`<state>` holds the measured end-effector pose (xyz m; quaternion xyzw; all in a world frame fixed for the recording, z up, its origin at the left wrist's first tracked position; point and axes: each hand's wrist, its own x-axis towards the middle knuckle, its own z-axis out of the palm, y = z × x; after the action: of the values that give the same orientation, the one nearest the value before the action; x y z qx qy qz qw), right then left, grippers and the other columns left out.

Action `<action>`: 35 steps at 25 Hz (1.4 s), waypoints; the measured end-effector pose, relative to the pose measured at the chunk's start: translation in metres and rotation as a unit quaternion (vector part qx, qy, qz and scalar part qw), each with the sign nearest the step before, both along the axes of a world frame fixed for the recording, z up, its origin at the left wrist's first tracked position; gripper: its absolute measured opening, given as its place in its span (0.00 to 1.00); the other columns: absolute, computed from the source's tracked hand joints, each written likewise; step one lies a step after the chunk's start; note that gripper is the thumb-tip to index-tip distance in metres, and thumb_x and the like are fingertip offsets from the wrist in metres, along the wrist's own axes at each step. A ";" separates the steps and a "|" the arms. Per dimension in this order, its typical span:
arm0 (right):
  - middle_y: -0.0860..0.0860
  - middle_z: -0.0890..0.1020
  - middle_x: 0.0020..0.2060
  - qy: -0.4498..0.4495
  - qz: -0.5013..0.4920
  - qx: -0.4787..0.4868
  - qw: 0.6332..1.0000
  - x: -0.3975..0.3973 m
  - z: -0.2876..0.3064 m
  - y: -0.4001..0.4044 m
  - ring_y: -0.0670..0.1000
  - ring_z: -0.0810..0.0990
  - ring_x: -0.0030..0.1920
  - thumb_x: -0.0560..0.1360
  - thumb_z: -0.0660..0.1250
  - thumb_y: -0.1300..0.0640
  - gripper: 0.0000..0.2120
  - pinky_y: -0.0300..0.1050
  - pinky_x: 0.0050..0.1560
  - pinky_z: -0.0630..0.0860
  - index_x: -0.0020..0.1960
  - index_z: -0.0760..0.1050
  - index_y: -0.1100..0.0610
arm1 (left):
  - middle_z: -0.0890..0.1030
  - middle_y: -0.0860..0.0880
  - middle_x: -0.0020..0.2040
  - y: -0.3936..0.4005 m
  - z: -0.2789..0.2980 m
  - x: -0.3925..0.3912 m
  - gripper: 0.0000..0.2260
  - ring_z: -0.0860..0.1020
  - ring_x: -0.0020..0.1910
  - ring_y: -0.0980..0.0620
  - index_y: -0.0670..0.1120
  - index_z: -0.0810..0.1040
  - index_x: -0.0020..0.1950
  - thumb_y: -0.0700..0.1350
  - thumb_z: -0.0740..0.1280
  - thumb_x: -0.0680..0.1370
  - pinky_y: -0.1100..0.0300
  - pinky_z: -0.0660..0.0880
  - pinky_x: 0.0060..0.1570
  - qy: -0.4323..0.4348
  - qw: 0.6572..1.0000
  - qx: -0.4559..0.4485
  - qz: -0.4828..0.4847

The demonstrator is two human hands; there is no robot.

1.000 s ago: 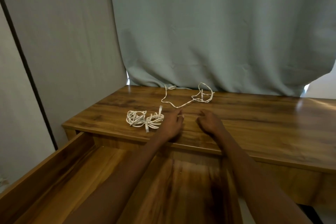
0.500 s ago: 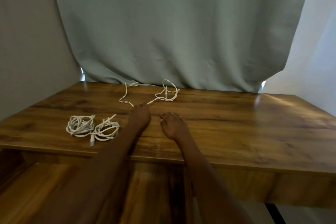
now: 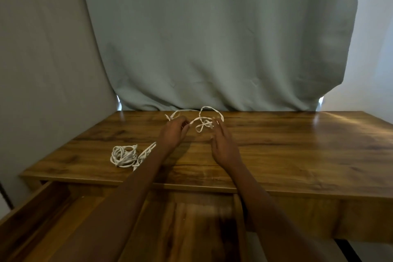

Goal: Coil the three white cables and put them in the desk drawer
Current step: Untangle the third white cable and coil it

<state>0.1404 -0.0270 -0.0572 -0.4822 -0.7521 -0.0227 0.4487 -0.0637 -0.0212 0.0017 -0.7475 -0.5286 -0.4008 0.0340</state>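
A loose white cable (image 3: 203,122) lies uncoiled near the back edge of the wooden desk (image 3: 297,155). My left hand (image 3: 173,133) has its fingers pinched on a strand of that cable. My right hand (image 3: 223,144) hovers just right of the tangle with fingers spread, fingertips at the cable's loops. A coiled white cable (image 3: 123,155) rests at the desk's front left, and a second coiled cable (image 3: 146,153) beside it is partly hidden behind my left forearm. The open drawer (image 3: 38,208) extends below the desk front, with wood-grain bottom showing.
A grey-green curtain (image 3: 212,38) hangs right behind the desk, touching its back edge. A grey wall (image 3: 42,49) stands at left. The drawer's left side wall juts toward me at lower left.
Both hands moved forward from the desk's middle to the loose cable at the back. My left hand closed on a strand, my right hand opened beside the loops. The view shifted.
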 end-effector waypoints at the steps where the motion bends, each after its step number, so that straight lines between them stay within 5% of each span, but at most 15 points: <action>1: 0.53 0.61 0.79 -0.007 -0.007 0.056 0.998 -0.001 0.005 -0.007 0.55 0.63 0.77 0.82 0.59 0.60 0.28 0.54 0.74 0.67 0.81 0.58 0.53 | 0.85 0.48 0.47 -0.013 0.004 -0.001 0.08 0.81 0.45 0.51 0.45 0.82 0.55 0.46 0.68 0.80 0.52 0.80 0.46 0.002 1.000 0.000 -0.029; 3: 0.52 0.66 0.77 -0.038 -0.013 0.113 0.993 -0.003 0.009 -0.020 0.54 0.61 0.78 0.82 0.59 0.57 0.25 0.53 0.78 0.60 0.79 0.63 0.52 | 0.85 0.49 0.47 -0.037 0.008 0.003 0.08 0.81 0.45 0.53 0.45 0.84 0.55 0.46 0.69 0.79 0.57 0.79 0.47 0.003 0.996 -0.018 -0.088; 6: 0.52 0.78 0.68 -0.016 0.005 0.097 0.995 -0.004 0.011 -0.038 0.53 0.70 0.73 0.82 0.55 0.53 0.21 0.56 0.71 0.68 0.72 0.74 0.50 | 0.84 0.53 0.48 -0.066 0.008 0.008 0.07 0.81 0.47 0.56 0.48 0.84 0.54 0.48 0.70 0.79 0.63 0.75 0.46 -0.031 0.989 -0.058 -0.133; 10: 0.48 0.80 0.64 0.116 0.093 0.038 0.988 0.010 0.018 -0.079 0.44 0.76 0.65 0.85 0.55 0.56 0.18 0.42 0.66 0.72 0.71 0.75 0.49 | 0.83 0.58 0.53 -0.089 -0.005 0.009 0.14 0.78 0.53 0.59 0.57 0.83 0.53 0.64 0.68 0.75 0.56 0.76 0.52 -0.016 0.994 -0.055 -0.088; 13: 0.43 0.81 0.59 0.194 0.108 0.030 0.975 0.027 0.024 -0.104 0.41 0.79 0.58 0.86 0.55 0.58 0.17 0.40 0.58 0.75 0.70 0.75 0.50 | 0.82 0.56 0.57 -0.102 -0.010 0.018 0.23 0.76 0.60 0.55 0.60 0.82 0.51 0.75 0.65 0.67 0.52 0.72 0.60 0.057 0.994 -0.069 -0.064; 16: 0.43 0.83 0.54 0.248 0.071 0.035 0.966 0.052 0.029 -0.112 0.44 0.81 0.50 0.86 0.55 0.57 0.17 0.42 0.50 0.76 0.71 0.75 0.49 | 0.76 0.53 0.68 -0.113 -0.024 0.029 0.26 0.67 0.72 0.51 0.57 0.78 0.62 0.71 0.66 0.71 0.47 0.58 0.71 0.186 0.977 -0.093 -0.054; 20: 0.47 0.84 0.53 0.203 -0.017 0.069 0.977 0.089 0.037 -0.122 0.46 0.76 0.52 0.83 0.56 0.55 0.18 0.45 0.54 0.73 0.70 0.75 0.46 | 0.72 0.51 0.72 -0.113 -0.044 0.031 0.20 0.63 0.75 0.48 0.54 0.73 0.71 0.57 0.64 0.80 0.46 0.53 0.73 0.202 0.976 -0.063 -0.045; 22: 0.50 0.83 0.55 0.165 -0.057 0.050 0.983 0.102 0.034 -0.128 0.51 0.77 0.54 0.82 0.56 0.54 0.19 0.46 0.52 0.71 0.70 0.75 0.47 | 0.80 0.52 0.64 -0.116 -0.040 0.036 0.14 0.74 0.66 0.49 0.54 0.78 0.66 0.51 0.62 0.82 0.47 0.64 0.68 0.169 0.983 -0.014 -0.066; 25: 0.56 0.82 0.59 0.157 -0.062 -0.005 0.986 0.110 0.034 -0.127 0.57 0.79 0.59 0.81 0.58 0.64 0.20 0.42 0.52 0.68 0.71 0.75 0.54 | 0.86 0.53 0.53 -0.114 -0.030 0.035 0.17 0.83 0.50 0.51 0.54 0.83 0.60 0.58 0.59 0.80 0.48 0.77 0.51 0.080 0.993 0.061 -0.060; 28: 0.60 0.74 0.69 0.173 -0.068 -0.055 0.981 0.099 0.043 -0.126 0.61 0.75 0.67 0.78 0.61 0.70 0.29 0.46 0.59 0.70 0.78 0.63 0.59 | 0.85 0.55 0.54 -0.119 -0.017 0.032 0.16 0.82 0.53 0.58 0.53 0.84 0.59 0.59 0.63 0.80 0.57 0.78 0.52 -0.097 0.989 0.031 -0.111; 30: 0.61 0.60 0.78 0.197 -0.063 -0.023 0.978 0.079 0.048 -0.134 0.55 0.71 0.70 0.76 0.61 0.73 0.37 0.46 0.59 0.74 0.81 0.52 0.61 | 0.85 0.57 0.49 -0.127 -0.004 0.036 0.09 0.81 0.50 0.64 0.52 0.84 0.57 0.50 0.66 0.81 0.63 0.75 0.48 -0.209 0.966 0.028 -0.147; 32: 0.58 0.53 0.80 0.209 -0.055 0.060 0.975 0.054 0.050 -0.144 0.38 0.66 0.65 0.77 0.61 0.73 0.38 0.31 0.51 0.74 0.82 0.50 0.60 | 0.84 0.55 0.44 -0.133 0.011 0.039 0.08 0.80 0.41 0.62 0.51 0.83 0.56 0.46 0.65 0.82 0.64 0.75 0.39 -0.279 0.947 0.029 -0.156; 35: 0.53 0.74 0.68 0.146 -0.011 0.118 0.982 0.022 0.048 -0.148 0.41 0.72 0.56 0.79 0.62 0.66 0.25 0.35 0.53 0.76 0.75 0.68 0.54 | 0.81 0.48 0.41 -0.135 0.025 0.033 0.11 0.71 0.29 0.53 0.50 0.83 0.61 0.49 0.63 0.83 0.60 0.68 0.24 -0.342 0.925 0.008 -0.166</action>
<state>0.1622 -0.1747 -0.0094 -0.4325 -0.6649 -0.0454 0.6073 -0.0307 -0.1559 0.0268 -0.6419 -0.3730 -0.6362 -0.2102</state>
